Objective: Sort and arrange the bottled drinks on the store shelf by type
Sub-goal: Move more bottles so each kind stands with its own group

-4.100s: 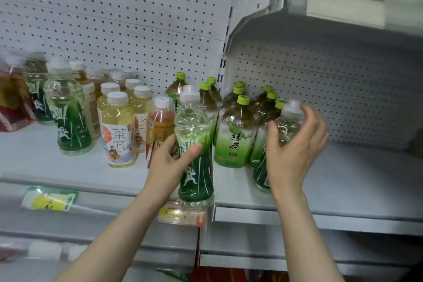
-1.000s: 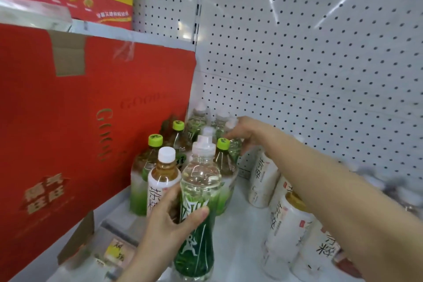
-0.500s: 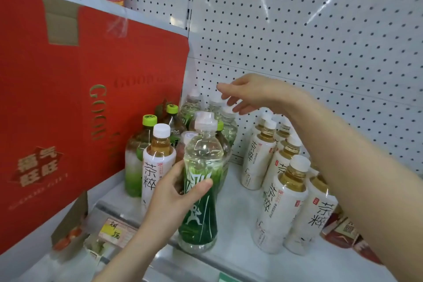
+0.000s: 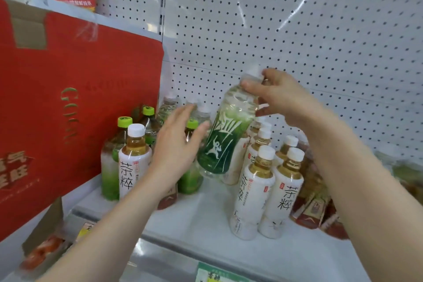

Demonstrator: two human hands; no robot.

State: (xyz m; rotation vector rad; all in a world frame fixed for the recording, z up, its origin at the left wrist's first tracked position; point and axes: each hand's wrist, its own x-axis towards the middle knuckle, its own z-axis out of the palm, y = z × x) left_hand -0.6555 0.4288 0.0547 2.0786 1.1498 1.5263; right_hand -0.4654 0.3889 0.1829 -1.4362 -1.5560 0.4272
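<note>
Right hand grips one tilted green-labelled bottle by its neck, centre frame; left hand spread open beside it; three green-capped bottles stand centre left.

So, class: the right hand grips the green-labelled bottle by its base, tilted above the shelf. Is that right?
No. The head view shows the right hand gripping the green-labelled bottle by its neck, not its base. It is tilted above the shelf, as stated.
</note>
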